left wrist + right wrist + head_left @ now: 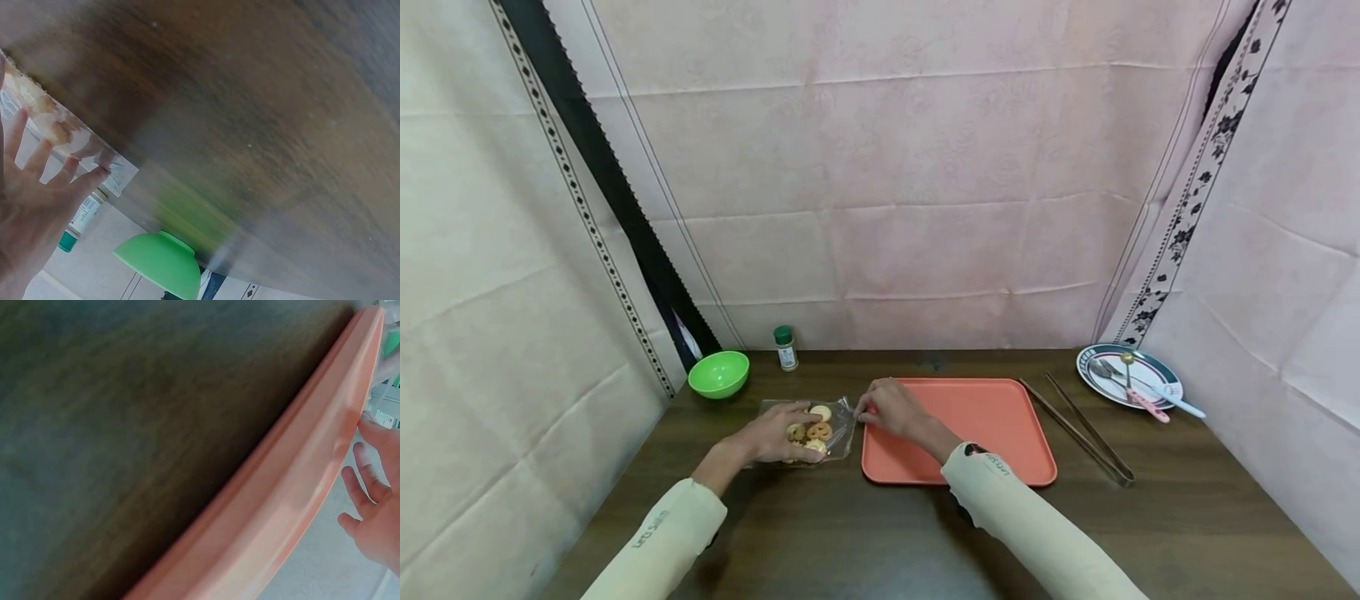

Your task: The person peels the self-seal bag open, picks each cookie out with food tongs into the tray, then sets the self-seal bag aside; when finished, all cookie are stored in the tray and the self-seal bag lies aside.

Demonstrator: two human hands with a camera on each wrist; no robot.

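A clear plastic bag (pixel 844 433) of round cookies (pixel 819 431) lies on the table, left of a coral-pink tray (pixel 977 417). My left hand (pixel 772 435) rests over the bag's left part, thumb on the near side. Its fingers (pixel 39 156) are spread and nearly straight along the bag in the left wrist view. With thumb and forefinger my right hand (pixel 895 408) pinches the bag's right edge, above the tray's left rim. The other fingers of that hand (pixel 378 515) hang loosely bent in the right wrist view.
A green bowl (pixel 719 375) and a green-capped bottle (pixel 786 348) stand at the back left. Metal tongs (pixel 1086 437) lie right of the tray. Farther right, a plate (pixel 1092 371) carries a spoon and other utensils. Cloth curtains (pixel 880 208) enclose the table.
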